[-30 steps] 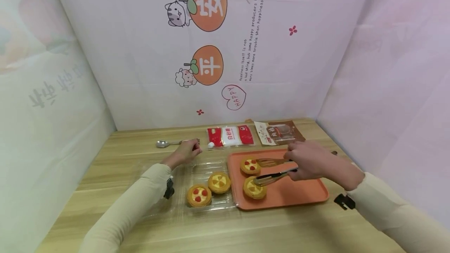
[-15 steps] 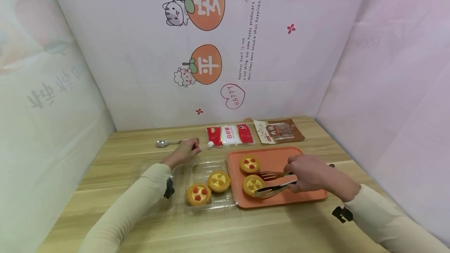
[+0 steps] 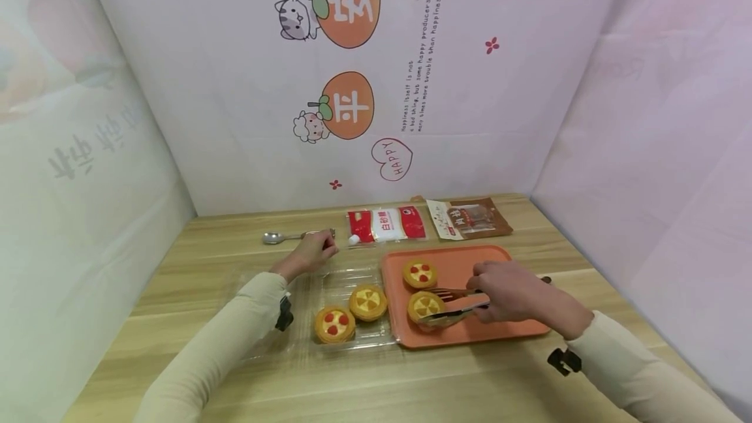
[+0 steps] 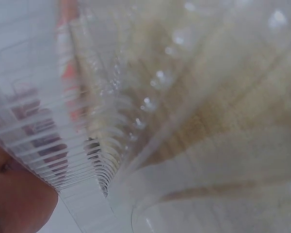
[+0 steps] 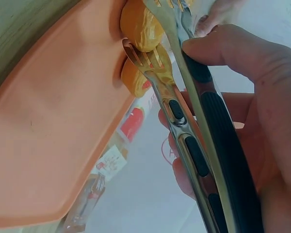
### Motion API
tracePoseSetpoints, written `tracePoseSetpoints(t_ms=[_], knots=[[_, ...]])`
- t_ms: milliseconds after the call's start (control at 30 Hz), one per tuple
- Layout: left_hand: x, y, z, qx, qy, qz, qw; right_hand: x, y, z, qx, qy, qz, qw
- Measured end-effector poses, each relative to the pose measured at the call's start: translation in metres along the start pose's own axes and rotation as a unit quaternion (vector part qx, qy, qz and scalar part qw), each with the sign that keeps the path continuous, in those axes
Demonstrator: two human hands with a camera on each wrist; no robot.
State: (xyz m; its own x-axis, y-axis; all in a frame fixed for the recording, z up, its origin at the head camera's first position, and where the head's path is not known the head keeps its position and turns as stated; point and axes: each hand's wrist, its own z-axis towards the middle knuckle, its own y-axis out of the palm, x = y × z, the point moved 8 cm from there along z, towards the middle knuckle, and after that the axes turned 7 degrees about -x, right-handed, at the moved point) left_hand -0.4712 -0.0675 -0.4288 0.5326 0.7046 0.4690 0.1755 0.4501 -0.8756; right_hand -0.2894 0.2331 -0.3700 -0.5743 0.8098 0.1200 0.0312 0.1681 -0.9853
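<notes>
My right hand (image 3: 508, 289) holds metal food tongs (image 5: 199, 114) with black grips. Their two slotted ends stand apart at the right side of a yellow-topped egg tart (image 3: 425, 306) on the orange tray (image 3: 499, 328). Just behind it sits a tart with red pieces (image 3: 420, 274). My left hand (image 3: 308, 254) has curled fingers at the back of a clear plastic container (image 3: 352, 274), apparently gripping its lid; ribbed clear plastic (image 4: 82, 160) fills the left wrist view beside a fingertip. Inside the container lie a yellow-topped tart (image 3: 368, 302) and a red-topped tart (image 3: 335, 325).
A spoon (image 3: 274, 238) lies behind my left hand. Along the back stand a red and white sugar bag (image 3: 386, 224) and a brown packet (image 3: 472, 219). White printed cloth walls (image 3: 235, 116) enclose the wooden table (image 3: 294, 387) at the back and both sides.
The tongs have come off the top of the near tart on the tray and lowered toward the front, to its right side. My left hand stays in place.
</notes>
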Motion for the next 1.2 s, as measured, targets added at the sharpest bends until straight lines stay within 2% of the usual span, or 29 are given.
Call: tracePoseSetpoints(t_ms=[100, 167, 200, 300, 400, 433, 600, 733, 867, 1067, 1200], knots=[[-0.001, -0.001, 0.0, -0.001, 0.0, -0.008, 1.0, 0.003, -0.003, 0.0, 0.0, -0.002, 0.013, 0.9999], [-0.001, -0.002, -0.001, 0.003, 0.009, -0.013, 0.9999, 0.005, -0.006, 0.0, -0.001, -0.002, 0.022, 0.9998], [-0.005, 0.0, 0.001, 0.011, 0.026, -0.011, 0.9995, 0.006, -0.008, 0.0, -0.004, 0.0, 0.029, 0.9996], [-0.004, 0.0, -0.001, 0.013, 0.035, -0.017, 0.9992, 0.011, -0.017, 0.0, -0.005, 0.003, 0.041, 0.9991], [-0.006, 0.003, -0.001, 0.004, 0.022, -0.018, 0.9996, 0.018, -0.026, 0.001, -0.004, 0.012, 0.053, 0.9985], [-0.002, 0.001, -0.003, -0.005, 0.005, -0.021, 0.9998, 0.019, -0.03, 0.002, 0.001, 0.013, 0.051, 0.9986], [-0.007, 0.005, -0.001, -0.009, -0.014, -0.006, 0.9998, 0.022, -0.048, 0.012, 0.04, 0.016, 0.04, 0.9983], [-0.008, 0.004, -0.001, -0.007, -0.017, -0.005, 0.9998, 0.014, -0.059, 0.029, 0.052, 0.011, 0.032, 0.9981], [-0.007, 0.003, -0.001, -0.006, -0.013, -0.009, 0.9999, -0.002, -0.067, 0.055, 0.046, -0.002, 0.019, 0.9987], [-0.004, 0.001, 0.0, -0.001, -0.005, -0.01, 0.9999, -0.035, -0.07, 0.097, 0.013, -0.047, 0.022, 0.9986], [-0.003, 0.001, 0.0, -0.008, -0.003, -0.011, 0.9999, -0.055, -0.066, 0.12, -0.007, -0.073, 0.002, 0.9973]])
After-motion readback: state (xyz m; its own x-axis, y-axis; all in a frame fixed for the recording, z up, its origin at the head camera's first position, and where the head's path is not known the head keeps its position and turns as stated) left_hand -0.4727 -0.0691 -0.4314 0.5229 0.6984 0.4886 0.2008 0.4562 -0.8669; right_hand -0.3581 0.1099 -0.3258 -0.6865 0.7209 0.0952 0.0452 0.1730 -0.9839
